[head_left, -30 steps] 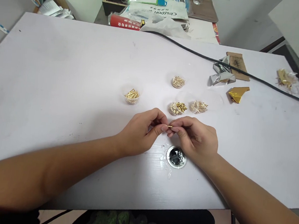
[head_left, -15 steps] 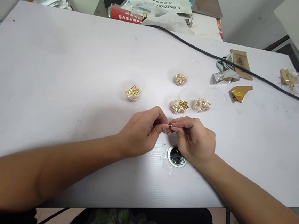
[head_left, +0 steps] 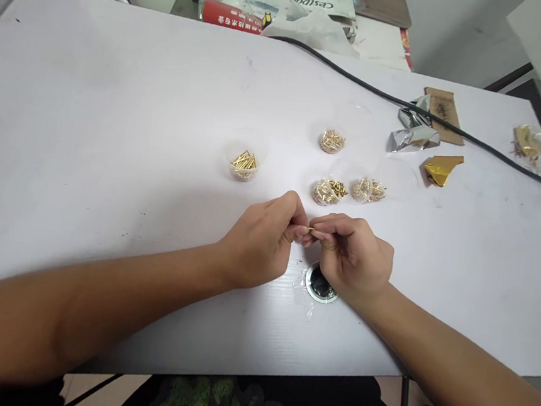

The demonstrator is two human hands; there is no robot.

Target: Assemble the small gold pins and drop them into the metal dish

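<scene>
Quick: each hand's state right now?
Left hand: closed, pinching a small gold piece.
Right hand: closed, pinching there too; one piece or two, can't tell.

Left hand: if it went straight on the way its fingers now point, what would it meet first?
Likely the right hand, whose fingertips face those of the left hand at the small gold piece; any gap is hard to judge.
</scene>
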